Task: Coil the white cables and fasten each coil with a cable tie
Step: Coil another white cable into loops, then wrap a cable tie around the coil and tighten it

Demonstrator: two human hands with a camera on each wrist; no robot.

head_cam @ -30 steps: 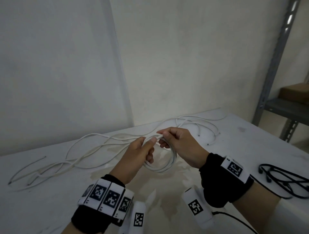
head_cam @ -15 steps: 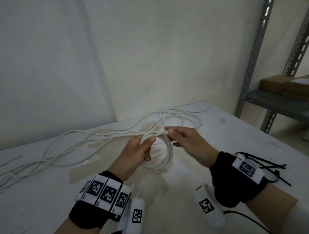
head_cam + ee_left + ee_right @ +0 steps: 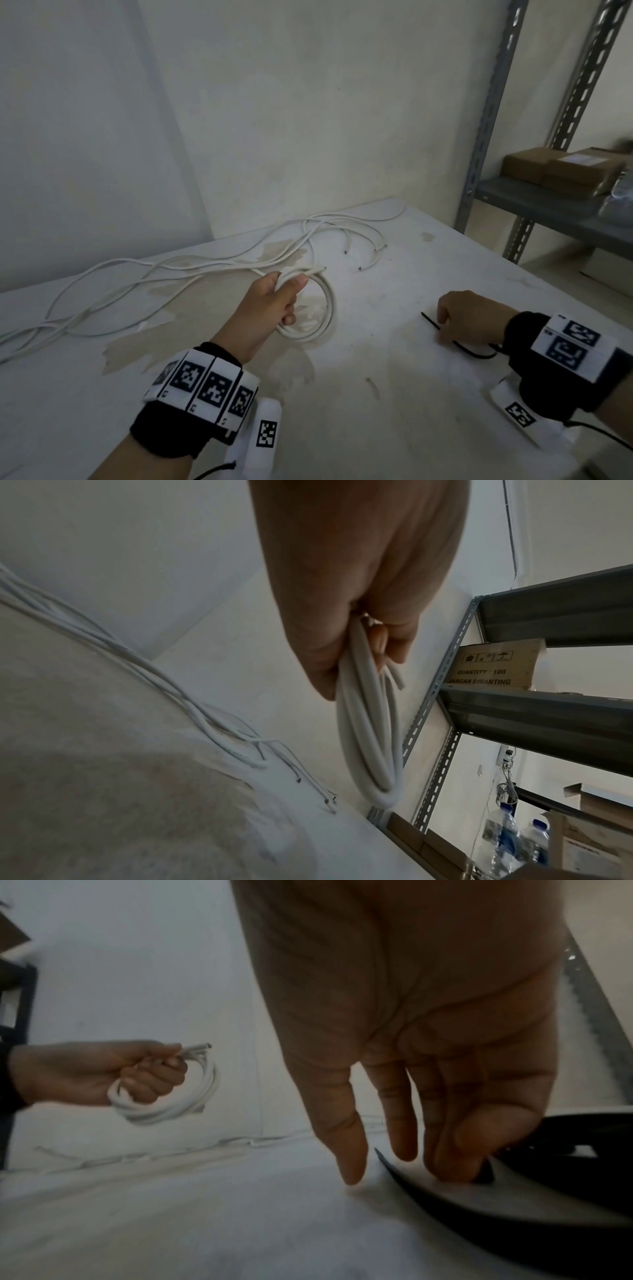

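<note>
The left hand (image 3: pixel 270 305) holds 1 finished coil (image 3: pixel 317 315) of white cable above the table (image 3: pixel 394 394), fingers curled through the ring and the thumb pressing the free end on top. The right hand (image 3: pixel 469 317) is down on the table at the right, well apart from the coil. Its fingers (image 3: pixel 455 1161) are bent onto a black cable tie (image 3: pixel 432 322), but the wrist view does not show clearly if they already pinch it or only touch it. The other white cables (image 3: pixel 164 270) lie loose at the far left. The coiling seems done for this cable, and the step in hand is probably fetching the tie. The next move likely needs lifting 1 tie and bringing it around the coil near the left thumb.
</note>
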